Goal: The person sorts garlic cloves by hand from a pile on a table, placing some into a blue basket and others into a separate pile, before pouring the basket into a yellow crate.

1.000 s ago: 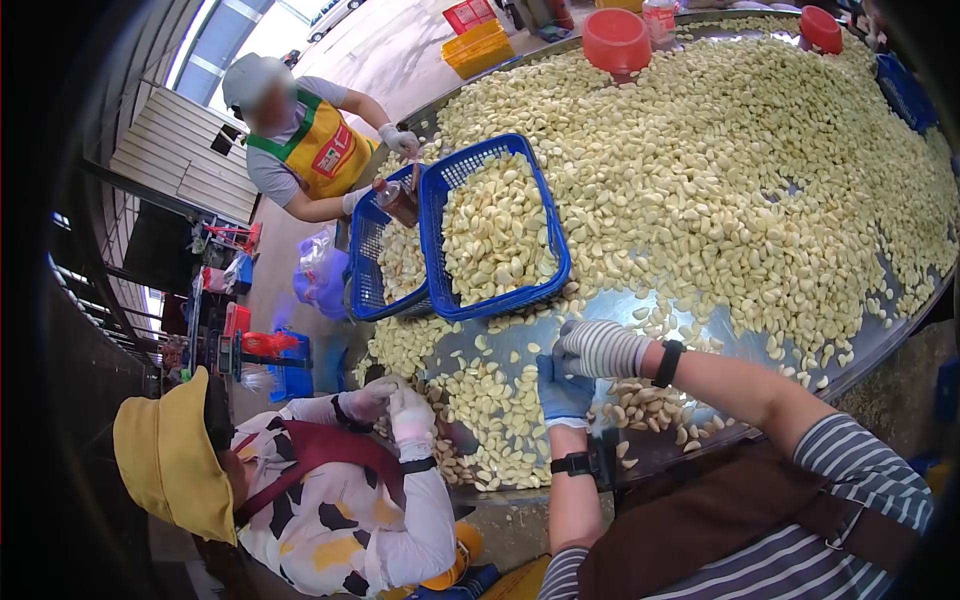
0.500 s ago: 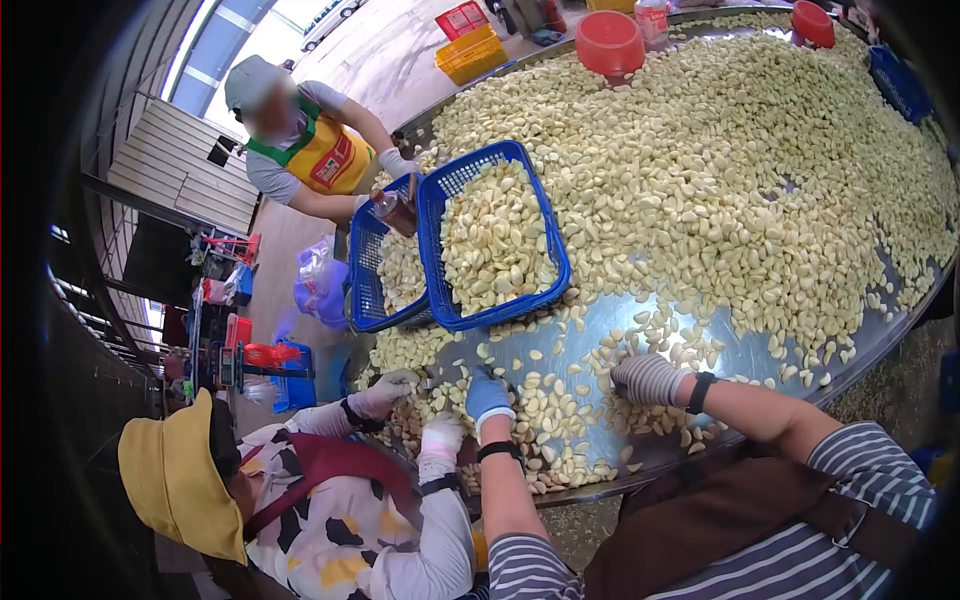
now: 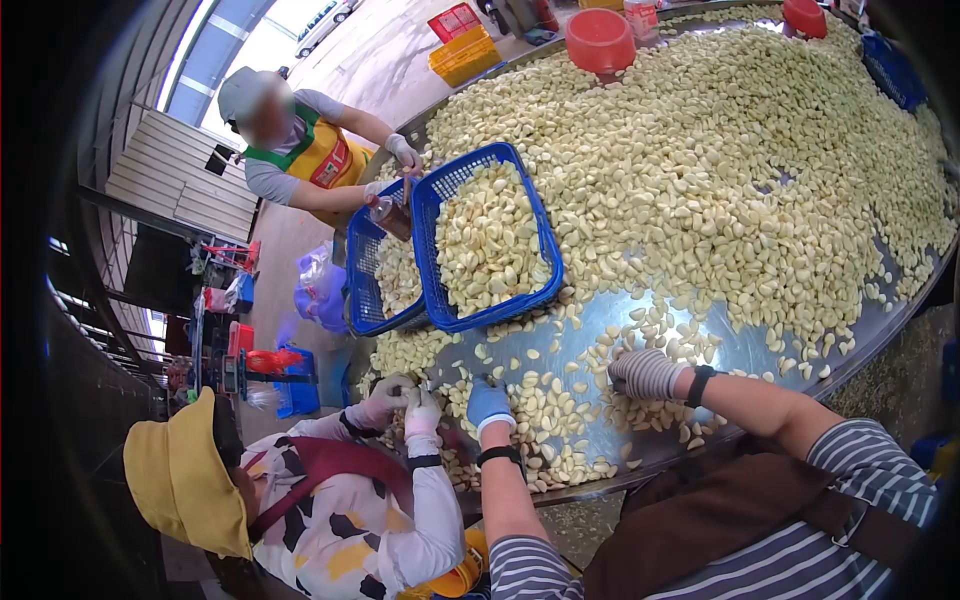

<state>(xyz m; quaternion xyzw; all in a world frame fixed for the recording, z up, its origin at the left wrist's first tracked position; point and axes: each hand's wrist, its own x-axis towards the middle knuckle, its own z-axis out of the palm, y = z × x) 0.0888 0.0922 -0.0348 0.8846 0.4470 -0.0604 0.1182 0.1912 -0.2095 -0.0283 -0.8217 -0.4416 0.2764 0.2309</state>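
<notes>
Peeled garlic cloves point(image 3: 680, 190) cover much of a metal table point(image 3: 590, 340). My left hand point(image 3: 489, 404), in a blue glove, rests among loose cloves near the front edge; its fingertips are hard to make out. My right hand point(image 3: 645, 375), in a striped glove, is curled at a small pile of cloves to the right; whatever its fingers hold is hidden. Beyond my left hand, a blue basket point(image 3: 553, 250) full of cloves stands beside a second blue basket point(image 3: 362, 290), with a red-capped bottle point(image 3: 388, 218) lying on that one.
At the left, a co-worker in a yellow hat point(image 3: 185, 475) has both gloved hands together near my left hand. Another co-worker point(image 3: 300, 150) stands behind the baskets. A red tub point(image 3: 600, 42) sits at the far side, near yellow crates point(image 3: 465, 55).
The yellow-hatted co-worker's nearer hand has moved left to meet the other. The far co-worker's one hand has risen off the basket. My hands have barely shifted.
</notes>
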